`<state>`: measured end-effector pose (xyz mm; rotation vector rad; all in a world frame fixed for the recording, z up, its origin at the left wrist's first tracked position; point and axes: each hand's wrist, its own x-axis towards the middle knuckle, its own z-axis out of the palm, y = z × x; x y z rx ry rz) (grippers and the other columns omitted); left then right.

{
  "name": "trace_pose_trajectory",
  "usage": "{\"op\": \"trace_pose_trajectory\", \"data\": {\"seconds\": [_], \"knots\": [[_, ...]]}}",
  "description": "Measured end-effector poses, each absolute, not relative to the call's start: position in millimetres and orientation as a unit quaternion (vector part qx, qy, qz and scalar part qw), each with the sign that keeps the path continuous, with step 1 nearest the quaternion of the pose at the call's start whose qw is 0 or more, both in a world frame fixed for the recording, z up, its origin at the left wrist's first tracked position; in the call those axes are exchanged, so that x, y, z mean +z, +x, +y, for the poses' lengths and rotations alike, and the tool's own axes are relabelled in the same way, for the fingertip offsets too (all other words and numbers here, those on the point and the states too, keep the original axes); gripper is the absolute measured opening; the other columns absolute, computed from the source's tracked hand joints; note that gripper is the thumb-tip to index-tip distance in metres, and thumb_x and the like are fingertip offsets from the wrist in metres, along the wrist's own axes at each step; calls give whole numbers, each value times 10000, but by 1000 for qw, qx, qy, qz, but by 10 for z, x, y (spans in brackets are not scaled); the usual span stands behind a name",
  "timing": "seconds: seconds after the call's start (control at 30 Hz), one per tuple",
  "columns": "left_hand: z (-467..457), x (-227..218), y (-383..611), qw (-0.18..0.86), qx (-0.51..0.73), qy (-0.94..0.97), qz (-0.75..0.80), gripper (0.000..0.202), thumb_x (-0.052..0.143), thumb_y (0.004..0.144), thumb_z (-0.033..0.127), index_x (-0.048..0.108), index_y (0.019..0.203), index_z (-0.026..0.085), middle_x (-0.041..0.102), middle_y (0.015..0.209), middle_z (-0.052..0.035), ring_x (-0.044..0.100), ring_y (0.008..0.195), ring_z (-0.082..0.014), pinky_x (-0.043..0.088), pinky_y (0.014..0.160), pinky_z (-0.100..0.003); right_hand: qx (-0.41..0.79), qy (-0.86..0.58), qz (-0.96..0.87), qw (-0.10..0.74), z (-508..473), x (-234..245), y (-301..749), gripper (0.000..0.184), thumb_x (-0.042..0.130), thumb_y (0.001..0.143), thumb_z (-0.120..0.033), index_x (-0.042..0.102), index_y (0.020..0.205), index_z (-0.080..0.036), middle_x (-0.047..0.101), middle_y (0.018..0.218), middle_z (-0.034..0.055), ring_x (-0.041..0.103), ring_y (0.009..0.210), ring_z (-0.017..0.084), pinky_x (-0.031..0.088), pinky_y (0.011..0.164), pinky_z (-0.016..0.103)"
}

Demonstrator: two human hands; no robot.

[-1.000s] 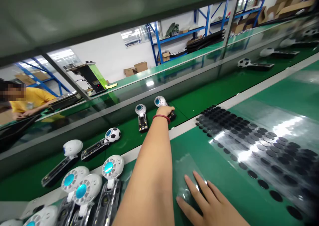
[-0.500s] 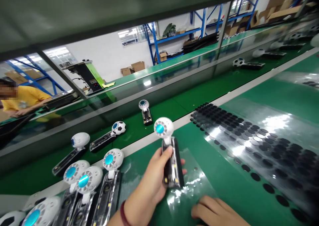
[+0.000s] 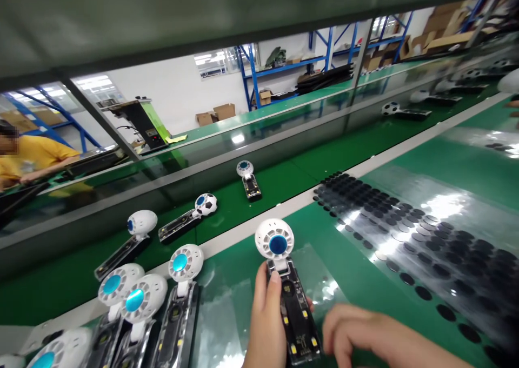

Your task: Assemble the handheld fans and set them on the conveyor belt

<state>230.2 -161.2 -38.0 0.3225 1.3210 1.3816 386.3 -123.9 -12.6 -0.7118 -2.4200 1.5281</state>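
My left hand grips a device with a white round vented head and a blue disc at its centre. The thumb lies on its clear-cased black body, which shows several small yellow-white lights. Close to the right of that body is my right hand, its fingers curled together; whatever they hold, if anything, is hidden. Similar devices rest in a group to the left on the green table. Under and beside the held one lies a clear plastic sheet.
Sheets bearing rows of black round discs lie on the right. Beyond a pale rail, a green conveyor belt carries more devices, one with a football-patterned head. A shelf hangs overhead. A person in yellow is at far left.
My left hand has drawn the device lower and nearer, its head now facing me more squarely. My right hand has come up closer to it. Devices on the near belt have shifted right.
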Motion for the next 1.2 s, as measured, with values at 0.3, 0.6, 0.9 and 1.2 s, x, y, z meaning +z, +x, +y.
{"op": "trace_pose_trajectory", "data": {"seconds": [0.3, 0.6, 0.9, 1.2], "knots": [[-1638, -468, 2291, 482, 571, 147, 648, 503, 482, 774, 499, 505, 1208, 246, 503, 1297, -43, 372, 1240, -258, 243, 1044, -387, 539, -400, -730, 128, -980, 120, 3351, 193, 423, 803, -99, 457, 650, -213, 496, 974, -21, 515, 831, 137, 417, 719, 257], [-1642, -502, 2288, 476, 553, 142, 668, 544, 471, 765, 539, 503, 1220, 243, 480, 1325, -44, 300, 1289, -280, 288, 1038, -402, 501, -422, -749, 95, -942, 79, 3284, 207, 433, 786, -27, 452, 658, -189, 485, 904, -2, 512, 775, 139, 408, 697, 276], [-1648, -503, 2289, 471, 533, 152, 686, 545, 424, 791, 544, 475, 1238, 237, 452, 1349, -52, 298, 1289, -286, 253, 1054, -423, 499, -405, -760, 105, -977, 46, 3311, 173, 431, 813, -74, 447, 694, -197, 470, 955, -5, 541, 781, 137, 422, 728, 283], [-1655, -554, 2264, 482, 530, 175, 676, 593, 387, 790, 577, 421, 1275, 237, 426, 1370, -49, 256, 1306, -284, 245, 1060, -406, 487, -408, -765, 105, -983, 41, 3277, 176, 408, 810, -76, 439, 691, -201, 463, 966, -5, 516, 729, 124, 415, 646, 266]]}}
